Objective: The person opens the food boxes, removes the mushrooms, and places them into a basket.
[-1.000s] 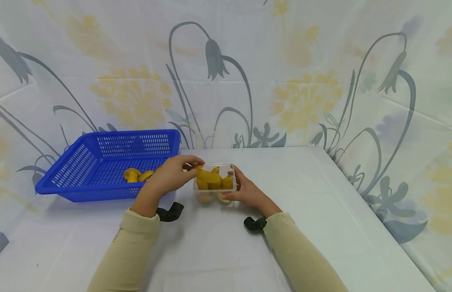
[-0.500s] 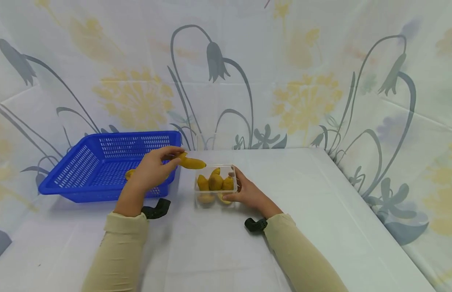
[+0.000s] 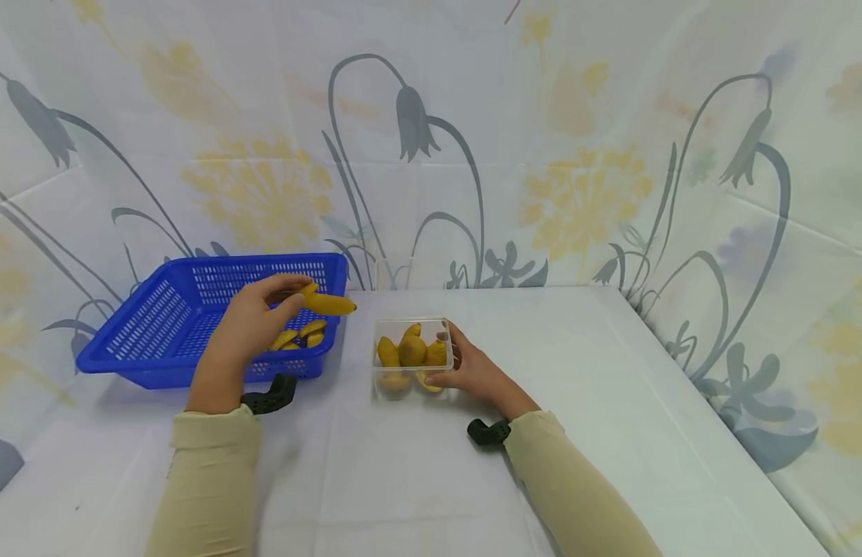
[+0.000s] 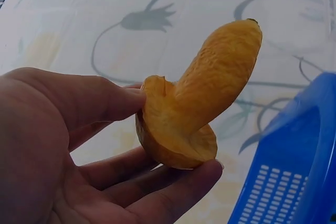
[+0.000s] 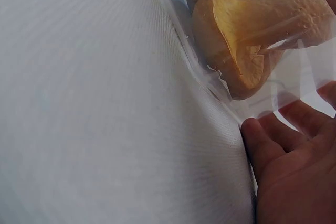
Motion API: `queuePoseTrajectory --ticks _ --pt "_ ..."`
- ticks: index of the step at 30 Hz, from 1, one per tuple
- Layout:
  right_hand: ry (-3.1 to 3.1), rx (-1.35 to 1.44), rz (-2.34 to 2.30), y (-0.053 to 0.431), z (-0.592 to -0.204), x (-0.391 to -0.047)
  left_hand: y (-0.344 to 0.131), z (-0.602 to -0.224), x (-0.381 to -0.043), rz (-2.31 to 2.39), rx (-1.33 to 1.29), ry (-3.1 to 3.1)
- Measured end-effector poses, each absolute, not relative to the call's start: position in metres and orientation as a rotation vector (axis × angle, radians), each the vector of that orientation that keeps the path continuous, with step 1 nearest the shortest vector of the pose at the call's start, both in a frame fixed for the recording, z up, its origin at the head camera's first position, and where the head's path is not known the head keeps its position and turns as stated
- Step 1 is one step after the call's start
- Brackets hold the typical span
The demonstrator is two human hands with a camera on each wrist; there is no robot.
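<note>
My left hand (image 3: pixel 253 325) pinches a yellow-brown mushroom (image 4: pixel 215 72) by its cap between thumb and fingers, over the right part of the blue basket (image 3: pixel 194 362). In the left wrist view the stem points up and away, with a dark tip. To the right stands a clear plastic box (image 3: pixel 412 369) holding several yellow mushrooms (image 3: pixel 412 352). Around the box's right side my right hand (image 3: pixel 478 373) grips with thumb in front and fingers behind. Through the clear wall in the right wrist view shows a mushroom (image 5: pixel 236 40) lying on its side.
Several more mushrooms (image 3: pixel 312 331) lie in the basket's near right corner. A clear lid (image 3: pixel 410 271) stands up behind the box. White cloth (image 3: pixel 577 348) covers the table, and a flower-printed curtain (image 3: pixel 473 77) hangs behind. Black wrist cameras (image 3: pixel 271 396) sit on both wrists.
My left hand has lifted the mushroom from the top of the box and carried it left, over the basket. The right hand has stayed at the box.
</note>
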State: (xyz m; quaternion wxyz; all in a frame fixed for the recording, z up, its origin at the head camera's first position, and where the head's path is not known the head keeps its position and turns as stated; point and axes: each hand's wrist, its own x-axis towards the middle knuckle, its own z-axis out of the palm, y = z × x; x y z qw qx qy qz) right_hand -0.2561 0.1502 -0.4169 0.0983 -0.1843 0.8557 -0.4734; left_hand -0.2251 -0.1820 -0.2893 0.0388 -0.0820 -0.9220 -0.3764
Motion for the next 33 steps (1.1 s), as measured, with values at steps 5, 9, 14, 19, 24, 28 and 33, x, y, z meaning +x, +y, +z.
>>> queuePoseTrajectory --ticks 5,9,14,19,24,28,33 --pt "2.571 -0.538 -1.398 0.151 -0.425 -0.261 -0.194 -0.289 -0.223 -1.123 -0.201 -2.835" --pt "2.574 -0.541 -1.409 0.151 -0.425 -0.260 -0.202 -0.291 -0.223 -1.071 -0.168 -2.853" --pt "2.570 -0.542 -1.402 0.151 -0.426 -0.262 -0.210 -0.295 -0.224 -0.998 -0.104 -2.909" --pt "2.585 -0.539 -1.388 0.151 -0.428 -0.263 -0.214 -0.296 -0.227 -0.923 -0.079 -2.971" --pt "2.591 -0.518 -1.388 0.150 -0.427 -0.261 -0.217 -0.299 -0.230 -0.871 -0.056 -3.034" --pt "2.584 -0.510 -1.392 0.150 -0.425 -0.260 -0.222 -0.303 -0.232 -0.857 -0.046 -3.069" --pt "2.574 -0.507 -1.399 0.149 -0.424 -0.260 -0.224 -0.307 -0.234 -0.876 -0.035 -3.091"
